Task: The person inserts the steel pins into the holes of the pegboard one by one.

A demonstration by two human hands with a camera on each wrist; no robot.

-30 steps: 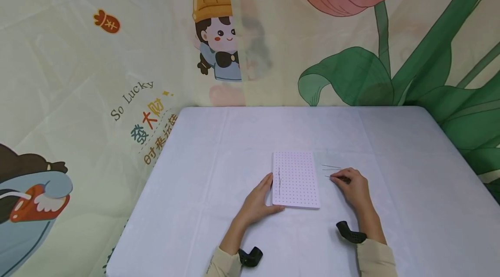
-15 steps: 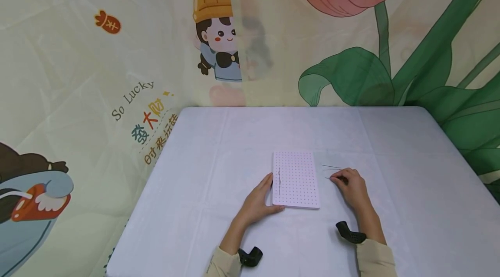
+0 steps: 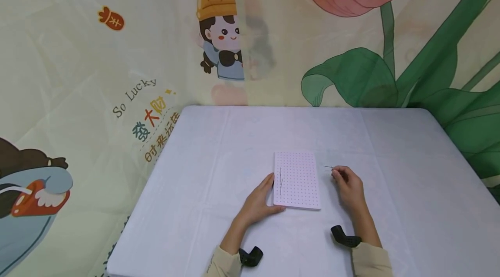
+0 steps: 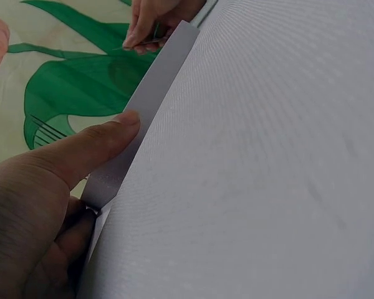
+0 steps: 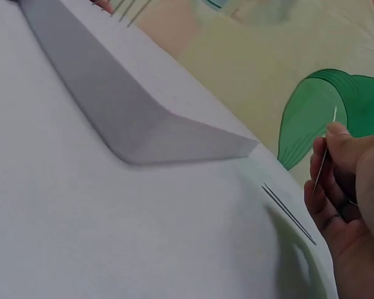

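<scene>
A white board with a grid of small holes (image 3: 302,181) lies on the table. My left hand (image 3: 256,204) holds its near left corner, thumb against the front edge and fingers along the left side. Several thin needles (image 4: 48,132) stand upright in a row near the board's left edge. To the right of the board, my right hand (image 3: 350,186) pinches a slim metal needle (image 5: 325,156) between thumb and fingers, tip pointing up in the right wrist view. Two more needles (image 5: 288,213) lie side by side on the cloth close to that hand.
A white cloth (image 3: 218,146) covers the table. Behind it hangs a printed curtain (image 3: 273,51) with a pink flower, green leaves and a cartoon figure. Each wrist wears a black camera mount (image 3: 251,256).
My right hand has picked a needle up from the cloth and turned a little, leaving two lying there. The left hand keeps its place on the board. The head view has shifted slightly.
</scene>
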